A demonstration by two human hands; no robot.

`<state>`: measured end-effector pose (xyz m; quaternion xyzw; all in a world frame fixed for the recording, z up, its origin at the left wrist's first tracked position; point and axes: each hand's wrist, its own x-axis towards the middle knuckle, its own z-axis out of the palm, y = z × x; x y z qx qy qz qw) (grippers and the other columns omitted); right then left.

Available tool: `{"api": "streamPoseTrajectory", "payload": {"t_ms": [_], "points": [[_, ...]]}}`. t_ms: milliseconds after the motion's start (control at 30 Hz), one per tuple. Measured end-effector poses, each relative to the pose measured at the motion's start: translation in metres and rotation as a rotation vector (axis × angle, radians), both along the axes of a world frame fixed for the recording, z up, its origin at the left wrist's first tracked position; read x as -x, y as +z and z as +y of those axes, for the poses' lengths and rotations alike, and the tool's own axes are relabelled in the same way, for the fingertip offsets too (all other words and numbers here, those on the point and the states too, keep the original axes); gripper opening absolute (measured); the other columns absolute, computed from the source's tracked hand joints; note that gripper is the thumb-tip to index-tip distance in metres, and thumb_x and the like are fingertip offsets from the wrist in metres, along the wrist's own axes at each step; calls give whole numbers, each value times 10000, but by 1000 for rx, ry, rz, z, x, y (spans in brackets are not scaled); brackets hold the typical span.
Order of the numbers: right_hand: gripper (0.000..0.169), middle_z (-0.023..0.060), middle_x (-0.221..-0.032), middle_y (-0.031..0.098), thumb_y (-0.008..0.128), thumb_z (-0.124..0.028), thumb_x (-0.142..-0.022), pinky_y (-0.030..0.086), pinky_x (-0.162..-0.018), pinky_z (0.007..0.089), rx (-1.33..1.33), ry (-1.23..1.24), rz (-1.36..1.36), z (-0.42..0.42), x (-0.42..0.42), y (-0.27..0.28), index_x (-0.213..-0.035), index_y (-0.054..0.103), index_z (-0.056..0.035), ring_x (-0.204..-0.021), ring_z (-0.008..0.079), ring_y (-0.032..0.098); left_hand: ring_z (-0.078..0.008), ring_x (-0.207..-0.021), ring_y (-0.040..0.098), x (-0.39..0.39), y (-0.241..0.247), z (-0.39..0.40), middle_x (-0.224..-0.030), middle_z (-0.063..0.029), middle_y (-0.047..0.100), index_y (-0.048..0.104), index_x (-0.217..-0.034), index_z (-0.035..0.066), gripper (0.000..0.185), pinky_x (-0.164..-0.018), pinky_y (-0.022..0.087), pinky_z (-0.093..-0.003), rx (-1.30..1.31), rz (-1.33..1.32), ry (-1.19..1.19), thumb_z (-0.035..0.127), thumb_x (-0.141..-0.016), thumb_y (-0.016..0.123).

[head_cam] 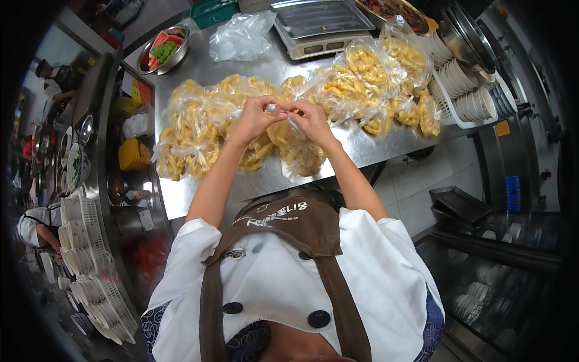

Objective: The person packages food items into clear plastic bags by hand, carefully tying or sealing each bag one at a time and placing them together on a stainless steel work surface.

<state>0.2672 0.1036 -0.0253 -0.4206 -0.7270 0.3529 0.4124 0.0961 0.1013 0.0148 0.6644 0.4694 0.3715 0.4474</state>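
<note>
Both my hands meet over the middle of a stainless steel table (212, 194), fingertips nearly touching. Thumb and fingers of my left hand (258, 116) pinch the twisted neck of a thin transparent plastic bag. My right hand (311, 118) grips the same film just beside it. Below them the bag (302, 158) bulges with yellow, finger-like food pieces, their exact kind not plain. More filled bags (192, 117) crowd together to the left of my hands. Another heap of filled bags (362, 83) lies to the right; several of these have gathered necks.
Along the back stand a steel bowl (178, 59) with melon rinds, loose plastic bags (242, 38) and a weighing scale (323, 43). A white basket of bowls (470, 118) sits at the right edge. Dish racks (92, 235) line the left counter; a co-worker (40, 226) stands beyond.
</note>
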Motion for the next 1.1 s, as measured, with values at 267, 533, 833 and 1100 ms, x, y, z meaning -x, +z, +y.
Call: {"api": "streamPoseTrajectory", "payload": {"t_ms": [267,533,833,1100], "points": [[143,38,-762,581,541,-134,-853,443,-568,226,359,-67,409,-1,10,-13,-925,598,-24,-615,107,532,-259,-649,558,-16,-33,12,-719,-92,532,529,-818,53,208,-551,450,-321,-654,260,336,-15,-647,625],[144,1,-701,541,498,-153,-893,433,-545,200,687,140,528,9,0,-8,-921,561,-27,-591,67,503,-160,-599,555,-7,-43,10,-693,-63,565,547,-767,38,119,-519,422,-284,-588,214,199,29,-698,643],[96,23,-642,541,531,-113,-867,452,-532,208,700,-3,593,8,-4,-21,-845,549,-21,-575,82,522,-77,-577,529,13,-46,26,-642,-28,562,586,-806,26,90,-508,417,-215,-147,229,385,108,-792,620],[140,88,-851,564,532,-91,-856,483,-596,236,519,-39,820,14,16,33,-957,536,6,-654,121,562,-108,-720,537,35,-6,26,-868,-52,576,569,-952,13,177,-608,471,-232,-290,-161,653,125,-816,593]]}}
